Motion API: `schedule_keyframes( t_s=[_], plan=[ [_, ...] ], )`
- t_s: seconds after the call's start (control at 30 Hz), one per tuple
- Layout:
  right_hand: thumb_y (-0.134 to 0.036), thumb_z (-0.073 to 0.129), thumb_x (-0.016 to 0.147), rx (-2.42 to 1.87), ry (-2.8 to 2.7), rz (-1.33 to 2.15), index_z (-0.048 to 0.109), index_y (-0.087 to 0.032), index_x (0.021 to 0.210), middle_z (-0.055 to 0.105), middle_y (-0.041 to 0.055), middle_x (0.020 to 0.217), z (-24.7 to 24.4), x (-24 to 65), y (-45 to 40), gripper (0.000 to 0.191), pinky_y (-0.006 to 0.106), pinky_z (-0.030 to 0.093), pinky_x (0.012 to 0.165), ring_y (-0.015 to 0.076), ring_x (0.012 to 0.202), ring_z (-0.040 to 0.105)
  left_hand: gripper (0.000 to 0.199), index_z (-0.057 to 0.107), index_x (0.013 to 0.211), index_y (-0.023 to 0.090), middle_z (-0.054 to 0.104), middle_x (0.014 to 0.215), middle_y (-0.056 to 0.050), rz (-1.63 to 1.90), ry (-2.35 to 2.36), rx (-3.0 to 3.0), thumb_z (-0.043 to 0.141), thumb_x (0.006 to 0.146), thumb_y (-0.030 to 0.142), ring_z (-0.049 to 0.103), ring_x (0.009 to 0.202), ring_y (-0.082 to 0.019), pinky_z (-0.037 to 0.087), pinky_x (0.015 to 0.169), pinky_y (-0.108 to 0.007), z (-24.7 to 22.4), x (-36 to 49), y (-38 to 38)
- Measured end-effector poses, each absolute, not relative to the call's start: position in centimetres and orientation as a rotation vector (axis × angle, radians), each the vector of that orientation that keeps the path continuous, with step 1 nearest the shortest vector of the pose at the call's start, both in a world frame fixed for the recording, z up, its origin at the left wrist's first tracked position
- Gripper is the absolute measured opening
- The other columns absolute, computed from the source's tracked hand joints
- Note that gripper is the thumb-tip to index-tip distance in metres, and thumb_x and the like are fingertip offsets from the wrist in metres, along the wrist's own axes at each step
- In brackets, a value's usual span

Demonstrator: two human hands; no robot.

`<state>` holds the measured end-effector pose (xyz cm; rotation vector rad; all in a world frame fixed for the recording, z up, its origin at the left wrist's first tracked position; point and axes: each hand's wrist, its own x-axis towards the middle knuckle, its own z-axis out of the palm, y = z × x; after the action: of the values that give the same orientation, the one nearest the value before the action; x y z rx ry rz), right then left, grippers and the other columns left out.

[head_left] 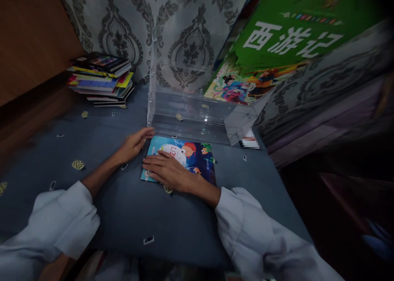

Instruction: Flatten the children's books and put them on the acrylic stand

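A children's picture book (pixel 203 160) with orange fish on a blue cover lies flat on the table, just in front of a clear acrylic rack (pixel 191 120). My right hand (pixel 168 170) rests palm down across the lower left of the cover, its fingers stretched out and hiding part of the picture. Beside the book's upper left corner is my left hand (pixel 137 143), with fingers extended towards the front edge of the rack. Whether its fingertips touch the rack or the book, I cannot tell. Nothing shows in either hand's grasp.
At the back left stands a stack of books (pixel 101 79). A large green book (pixel 277 47) with white Chinese characters leans at the back right. Dark blue cloth with small yellow prints covers the table (pixel 123 219). A small white item (pixel 250 140) lies right of the rack.
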<state>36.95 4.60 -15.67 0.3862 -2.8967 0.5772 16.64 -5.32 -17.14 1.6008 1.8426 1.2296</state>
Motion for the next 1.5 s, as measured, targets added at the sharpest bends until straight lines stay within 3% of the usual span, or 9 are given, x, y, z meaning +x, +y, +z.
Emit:
schedule_keyframes(
  t_s=[0.23, 0.43, 0.6, 1.1, 1.33, 1.5],
  plan=[
    [-0.029, 0.047, 0.105, 0.223, -2.919, 0.536, 0.058, -0.016, 0.139, 0.057, 0.0138, 0.147, -16.1, 34.5, 7.1, 0.037, 0.051, 0.031, 0.122, 0.0229, 0.143, 0.047, 0.049, 0.043, 0.146, 0.016, 0.066, 0.133, -0.014, 1.237, 1.920, 1.681, 0.038, 0.099, 0.026, 0.064, 0.124, -0.024, 0.049, 0.106, -0.045, -17.3, 17.1, -5.6],
    [-0.028, 0.049, 0.104, 0.101, -2.868, 0.522, 0.057, -0.012, 0.140, 0.057, 0.0176, 0.146, -16.6, 33.5, 8.1, 0.039, 0.053, 0.033, 0.121, 0.0258, 0.143, 0.046, 0.050, 0.042, 0.147, 0.017, 0.065, 0.135, -0.013, 1.143, 2.014, 1.773, 0.037, 0.097, 0.023, 0.064, 0.123, -0.023, 0.049, 0.107, -0.044, -17.2, 17.6, -5.6],
    [-0.029, 0.052, 0.103, 0.019, -2.812, 0.521, 0.057, -0.006, 0.138, 0.057, 0.0221, 0.145, -17.1, 33.6, 8.0, 0.043, 0.048, 0.036, 0.121, 0.0281, 0.142, 0.047, 0.050, 0.041, 0.147, 0.017, 0.064, 0.137, -0.013, 1.009, 2.108, 1.918, 0.038, 0.098, 0.024, 0.062, 0.127, -0.024, 0.049, 0.108, -0.045, -17.2, 18.2, -5.8],
    [-0.027, 0.051, 0.103, -0.186, -2.780, 0.560, 0.057, -0.010, 0.140, 0.053, 0.0201, 0.149, -16.9, 39.0, 10.3, 0.042, 0.048, 0.039, 0.120, 0.0278, 0.145, 0.044, 0.044, 0.050, 0.141, 0.022, 0.063, 0.137, -0.011, 0.596, 2.320, 2.061, 0.036, 0.100, 0.028, 0.059, 0.126, -0.027, 0.051, 0.103, -0.045, -16.1, 20.0, -5.5],
    [-0.030, 0.050, 0.102, -0.334, -2.673, 0.663, 0.057, -0.017, 0.142, 0.054, 0.0174, 0.149, -17.8, 44.7, 13.8, 0.042, 0.056, 0.039, 0.118, 0.0286, 0.144, 0.046, 0.044, 0.054, 0.138, 0.020, 0.061, 0.142, -0.011, 0.564, 2.300, 2.093, 0.034, 0.101, 0.033, 0.058, 0.129, -0.029, 0.049, 0.105, -0.049, -16.1, 19.7, -5.5],
    [-0.033, 0.044, 0.104, -0.455, -2.540, 0.743, 0.060, -0.015, 0.140, 0.055, 0.0175, 0.148, -18.5, 47.6, 15.5, 0.043, 0.054, 0.038, 0.119, 0.0274, 0.143, 0.047, 0.046, 0.057, 0.136, 0.018, 0.061, 0.142, -0.013, 0.454, 2.305, 2.158, 0.033, 0.101, 0.034, 0.060, 0.125, -0.031, 0.052, 0.101, -0.050, -15.9, 19.6, -5.5]
  ],
)
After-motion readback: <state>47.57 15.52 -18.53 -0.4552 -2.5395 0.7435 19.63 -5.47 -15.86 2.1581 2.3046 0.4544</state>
